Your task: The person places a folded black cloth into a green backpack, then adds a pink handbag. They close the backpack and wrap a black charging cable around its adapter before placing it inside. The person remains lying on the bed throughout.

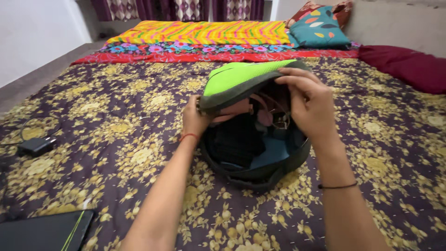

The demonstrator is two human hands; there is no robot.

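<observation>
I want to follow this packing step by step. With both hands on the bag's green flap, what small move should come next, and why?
Probably lift the green flap a little farther back. The left hand grips its edge and the right hand pinches the rim, yet the flap hangs over the open backpack, shading the dark and pinkish contents inside. Raising it would likely expose the compartment better.

The backpack (253, 135) is woven cloth: a matt, neon-green flap with a dull grey edge, and a dark fabric lining inside. The bedspread (116, 116) under it is soft printed cloth with a faint sheen. The charger (35, 146) looks like smooth black plastic. The laptop (44, 231) has a matt dark shell.
</observation>
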